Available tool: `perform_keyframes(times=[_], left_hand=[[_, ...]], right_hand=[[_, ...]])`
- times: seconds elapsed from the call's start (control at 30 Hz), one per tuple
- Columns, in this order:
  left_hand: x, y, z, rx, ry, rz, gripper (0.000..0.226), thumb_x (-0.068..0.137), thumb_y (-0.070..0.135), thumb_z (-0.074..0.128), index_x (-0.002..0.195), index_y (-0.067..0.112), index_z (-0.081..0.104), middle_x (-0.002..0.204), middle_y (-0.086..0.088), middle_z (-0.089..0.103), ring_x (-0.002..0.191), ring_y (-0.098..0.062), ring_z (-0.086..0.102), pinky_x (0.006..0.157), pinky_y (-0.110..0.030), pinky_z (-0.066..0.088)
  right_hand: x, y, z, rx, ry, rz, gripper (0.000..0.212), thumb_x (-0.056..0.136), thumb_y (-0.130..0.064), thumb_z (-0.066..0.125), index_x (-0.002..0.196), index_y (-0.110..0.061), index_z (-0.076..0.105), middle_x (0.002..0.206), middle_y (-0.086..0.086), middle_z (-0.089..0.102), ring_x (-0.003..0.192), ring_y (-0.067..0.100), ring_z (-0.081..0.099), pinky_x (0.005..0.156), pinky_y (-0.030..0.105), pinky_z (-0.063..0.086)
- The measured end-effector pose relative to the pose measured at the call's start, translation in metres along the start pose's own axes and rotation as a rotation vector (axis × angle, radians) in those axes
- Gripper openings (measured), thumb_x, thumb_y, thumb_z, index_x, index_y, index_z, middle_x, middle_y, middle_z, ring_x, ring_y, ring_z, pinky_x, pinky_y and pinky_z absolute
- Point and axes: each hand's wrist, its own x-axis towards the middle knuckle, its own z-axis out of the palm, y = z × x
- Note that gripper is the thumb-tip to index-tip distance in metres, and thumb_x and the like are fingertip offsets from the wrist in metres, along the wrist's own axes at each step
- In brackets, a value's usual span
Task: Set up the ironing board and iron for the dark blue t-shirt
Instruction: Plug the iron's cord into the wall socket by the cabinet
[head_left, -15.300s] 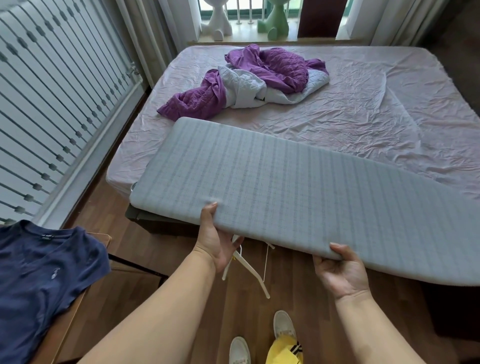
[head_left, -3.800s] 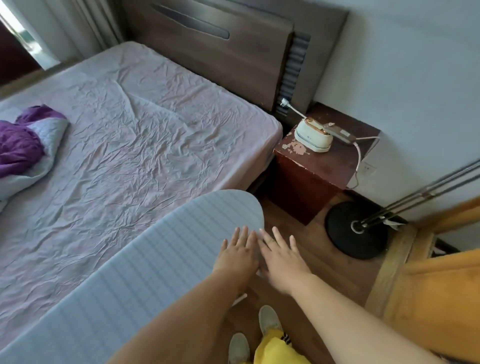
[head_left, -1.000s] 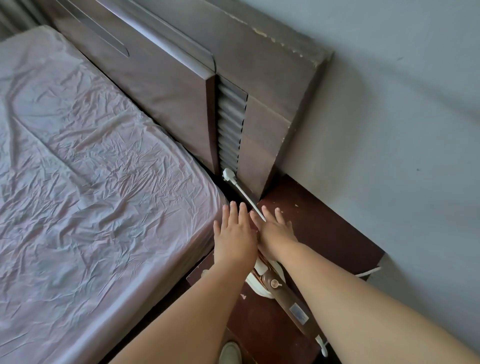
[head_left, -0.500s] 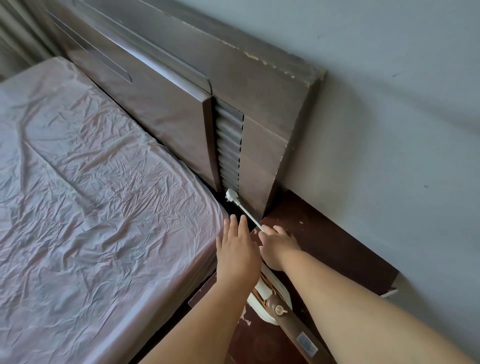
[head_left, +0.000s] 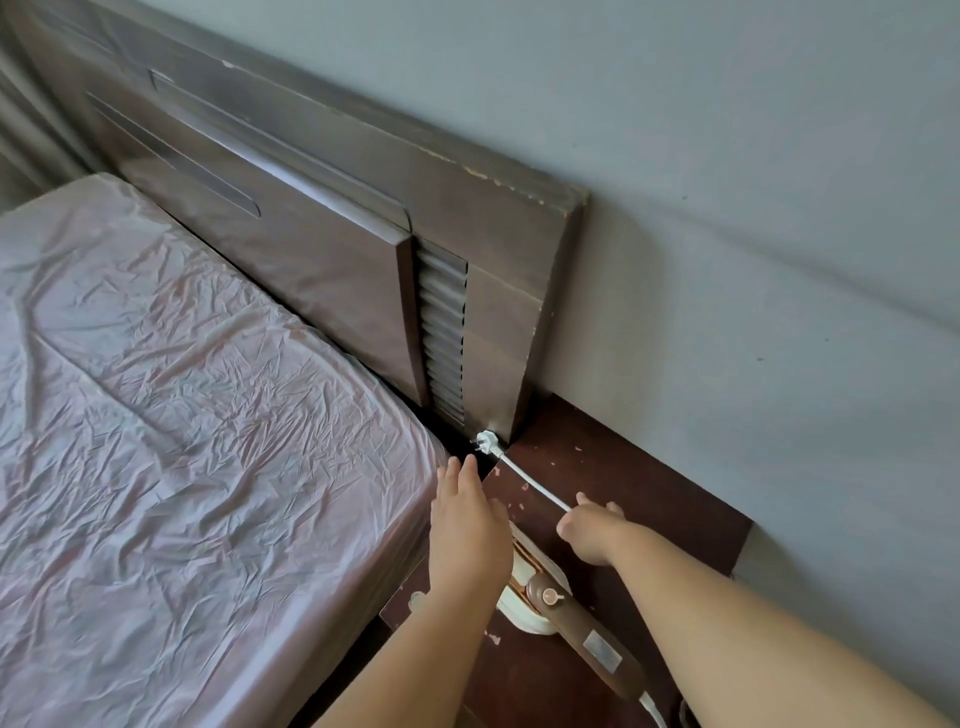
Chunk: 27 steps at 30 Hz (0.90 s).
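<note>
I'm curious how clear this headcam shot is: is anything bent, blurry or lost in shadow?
In the head view, wide-angle distortion tilts and bows the headboard. Soft daylight, no harsh glare, only a mild sheen on the wrinkled bed sheet. Focus holds on the plug, white cord, left hand and right hand. The gap behind the nightstand is dark.

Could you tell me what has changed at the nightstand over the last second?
The right hand went from flat with spread fingers to curled, closing on the white cord short of its plug. The left hand stays flat and open. The iron still sits on the nightstand, its plug loose by the headboard.
</note>
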Motion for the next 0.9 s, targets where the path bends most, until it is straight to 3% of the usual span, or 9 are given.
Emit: perform_keyframes(times=[0.13,0.23,0.3,0.4,0.5,0.63,0.73,0.8,0.9], left_hand=[[-0.002,-0.002,0.004,0.05,-0.034,0.032,0.059,0.104,0.016,0.034,0.16,0.02,0.016,0.168,0.003,0.007,0.154,-0.014,0.001,0.125,-0.038,0.016],[0.001,0.0,0.009,0.086,-0.047,0.077,0.058,0.104,0.016,0.035,0.159,0.018,0.017,0.168,0.002,0.009,0.154,-0.014,0.0,0.124,-0.033,0.014],[0.002,0.004,0.013,0.071,-0.068,0.084,0.057,0.104,0.013,0.034,0.158,0.017,0.019,0.167,0.001,0.011,0.154,-0.014,0.001,0.121,-0.032,0.018],[0.002,0.018,0.018,-0.001,-0.129,0.029,0.049,0.102,0.014,0.034,0.151,0.018,0.034,0.161,0.002,0.028,0.151,-0.02,0.023,0.114,-0.034,0.031],[0.003,0.034,0.019,-0.066,-0.166,-0.069,0.016,0.1,0.019,0.039,0.111,0.019,0.049,0.119,0.0,0.06,0.108,-0.026,0.061,0.086,-0.035,0.049],[-0.001,0.055,0.01,-0.199,-0.29,-0.197,0.043,0.101,0.034,0.049,0.133,0.006,0.052,0.127,-0.014,0.061,0.119,-0.034,0.059,0.096,-0.039,0.046],[-0.011,0.065,0.012,-0.458,-0.301,-0.293,0.077,0.08,0.061,0.062,0.13,0.003,0.055,0.12,-0.013,0.067,0.11,-0.034,0.066,0.099,-0.044,0.052],[-0.022,0.074,0.01,-0.643,-0.311,-0.348,0.079,0.079,0.053,0.071,0.135,0.001,0.05,0.11,-0.014,0.07,0.097,-0.029,0.072,0.091,-0.047,0.058],[-0.048,0.093,0.001,-0.771,-0.33,-0.347,0.052,0.09,0.025,0.072,0.133,0.008,0.049,0.102,-0.007,0.071,0.076,-0.016,0.077,0.075,-0.035,0.064]], right_hand=[[-0.001,-0.005,0.004,0.047,0.013,-0.055,0.051,0.101,0.0,0.028,0.15,-0.012,0.033,0.161,0.009,0.024,0.152,0.035,0.002,0.116,0.056,0.025],[-0.002,0.001,-0.005,0.142,0.089,-0.074,0.038,0.099,-0.022,0.04,0.133,-0.011,0.054,0.142,0.016,0.051,0.132,0.038,0.045,0.106,0.048,0.041],[-0.006,0.003,-0.01,0.14,0.161,-0.113,0.035,0.098,-0.028,0.041,0.122,-0.011,0.06,0.127,0.016,0.06,0.117,0.036,0.056,0.099,0.049,0.046],[-0.03,0.002,-0.015,0.167,0.151,-0.106,0.044,0.101,-0.029,0.031,0.133,-0.011,0.054,0.142,0.012,0.051,0.132,0.035,0.044,0.109,0.06,0.034],[-0.071,0.004,-0.02,0.265,0.217,-0.127,0.045,0.104,-0.035,0.031,0.14,-0.015,0.05,0.147,0.005,0.047,0.14,0.029,0.037,0.113,0.061,0.023],[-0.14,0.013,-0.016,0.429,0.453,-0.198,0.036,0.105,-0.03,0.038,0.134,-0.016,0.054,0.149,-0.002,0.045,0.149,0.021,0.025,0.116,0.062,0.015],[-0.185,0.022,0.009,0.413,0.641,-0.21,0.032,0.104,-0.027,0.037,0.129,-0.02,0.056,0.151,-0.006,0.042,0.15,0.015,0.021,0.118,0.061,0.014],[-0.21,0.027,0.032,0.317,0.738,-0.202,0.034,0.103,-0.027,0.037,0.131,-0.023,0.055,0.151,-0.008,0.043,0.15,0.012,0.021,0.119,0.058,0.016],[-0.245,0.036,0.064,0.148,0.816,-0.191,0.039,0.101,-0.03,0.044,0.138,-0.023,0.053,0.149,-0.009,0.048,0.149,0.014,0.026,0.12,0.057,0.02]])
